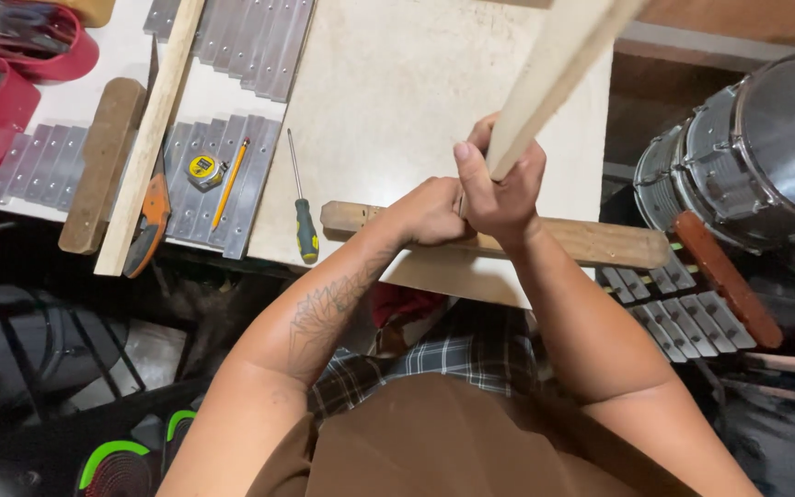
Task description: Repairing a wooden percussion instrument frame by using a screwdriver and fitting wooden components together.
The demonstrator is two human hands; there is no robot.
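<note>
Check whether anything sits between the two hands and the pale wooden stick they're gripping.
Nothing visible does. The right hand is wrapped directly around the lower end of the pale wooden stick, and the left hand presses in beside it at the same spot, over the flat wooden bar lying across the board's front edge.

Right hand [501,189] is closed around a pale wooden strip [554,64] that rises steeply toward the camera. Left hand [430,213] sits beside it, touching it, apparently pressing on a brown wooden bar [600,241] lying across the board's [397,101] near edge. A green-handled screwdriver [303,207] lies just left. Drums [756,152] stand at right.
</note>
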